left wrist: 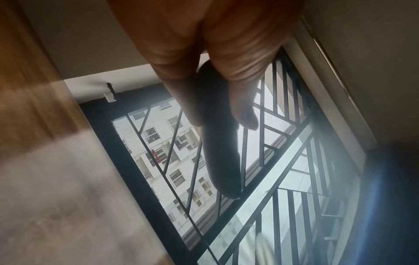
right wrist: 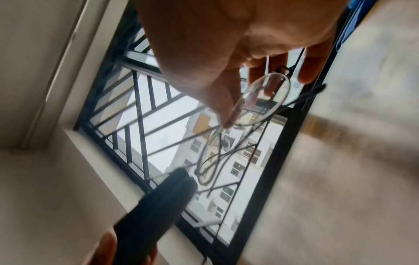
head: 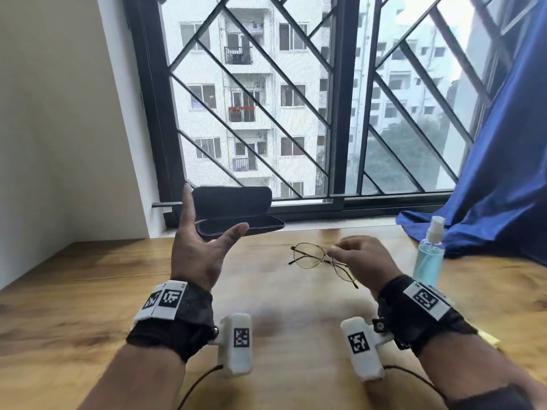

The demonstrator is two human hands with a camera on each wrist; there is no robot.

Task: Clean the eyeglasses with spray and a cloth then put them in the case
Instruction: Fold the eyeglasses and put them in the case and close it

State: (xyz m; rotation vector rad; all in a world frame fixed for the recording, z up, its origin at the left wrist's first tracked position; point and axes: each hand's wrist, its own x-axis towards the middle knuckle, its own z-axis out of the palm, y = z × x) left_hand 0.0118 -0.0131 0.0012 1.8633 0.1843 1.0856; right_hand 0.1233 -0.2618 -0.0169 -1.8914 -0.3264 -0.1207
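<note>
Thin round wire-frame eyeglasses [head: 307,255] hang just above the wooden table [head: 88,291], pinched at one lens rim by my right hand [head: 334,253]. In the right wrist view, thumb and fingers of the right hand [right wrist: 244,100] hold the eyeglasses [right wrist: 263,100] with their temples folded. A black case [head: 236,199] stands open at the back by the window. My left hand [head: 214,210] is raised in front of the case's left end, fingers straight and thumb spread. Whether it touches the case [left wrist: 222,152] I cannot tell. A spray bottle [head: 429,255] of blue liquid stands at the right.
Blue fabric [head: 488,217] hangs from the upper right and pools on the table behind the bottle. A barred window [head: 334,113] runs along the table's far edge, with a white wall [head: 59,143] on the left. Bare wood lies between and in front of my hands.
</note>
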